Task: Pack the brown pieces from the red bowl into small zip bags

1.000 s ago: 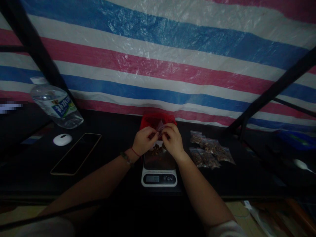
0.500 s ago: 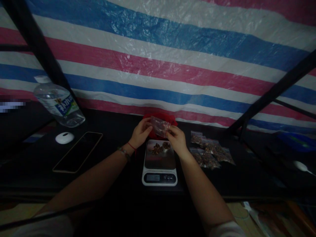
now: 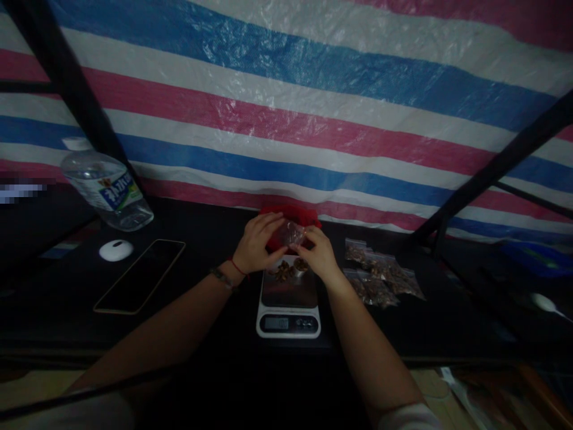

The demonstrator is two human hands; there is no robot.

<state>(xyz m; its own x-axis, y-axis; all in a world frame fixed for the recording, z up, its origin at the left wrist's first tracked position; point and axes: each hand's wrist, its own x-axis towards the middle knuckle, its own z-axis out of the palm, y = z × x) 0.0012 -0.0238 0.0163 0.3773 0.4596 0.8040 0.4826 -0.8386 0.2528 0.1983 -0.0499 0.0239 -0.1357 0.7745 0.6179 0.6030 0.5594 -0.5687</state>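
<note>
left hand (image 3: 256, 243) has slid further over the plastic bag (image 3: 290, 232), fingers spread; right hand (image 3: 320, 254) pinches its edge, so both now handle it near the scale (image 3: 289, 294).

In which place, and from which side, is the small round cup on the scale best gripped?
Probably by the near part of its rim, from the near side: the cup seems upright, that side shows unblocked, loose brown pieces lie at its left, and the right hand crowds its far right.

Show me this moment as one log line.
left hand: at clear bag; right hand: holding it; scale: bears brown pieces; filled bags: right of scale
</note>
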